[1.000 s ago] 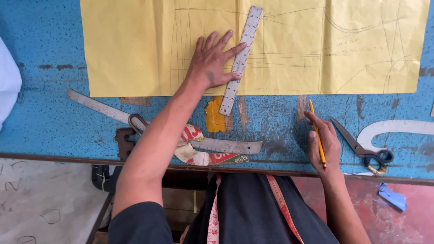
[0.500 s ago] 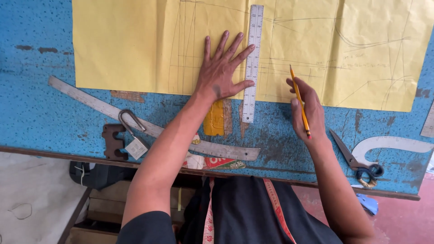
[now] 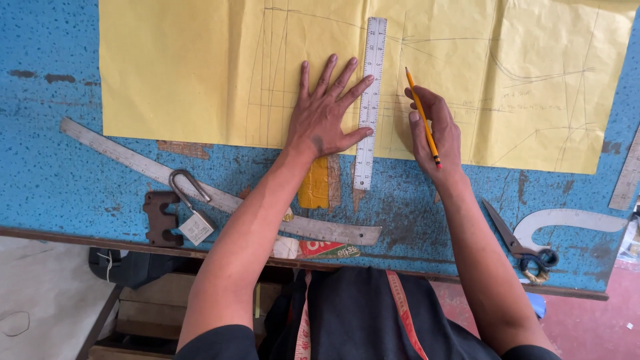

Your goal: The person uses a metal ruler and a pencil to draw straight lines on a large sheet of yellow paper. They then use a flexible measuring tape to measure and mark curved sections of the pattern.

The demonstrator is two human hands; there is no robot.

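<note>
Nearest me, along the table's (image 3: 53, 173) front edge, I am seeing a padlock (image 3: 193, 223) lying on a long curved ruler (image 3: 220, 200), with scissors (image 3: 523, 247) off to the right near a white curve template (image 3: 567, 220). Farther in, my left hand (image 3: 325, 117) is pressing flat with its fingers spread wide, touching the straight steel ruler (image 3: 369, 100) that is overhanging the yellow paper's (image 3: 167, 73) near edge. My right hand (image 3: 435, 130) is pinching a yellow pencil (image 3: 423, 117) just right of the ruler, with open paper stretching beyond it.
</note>
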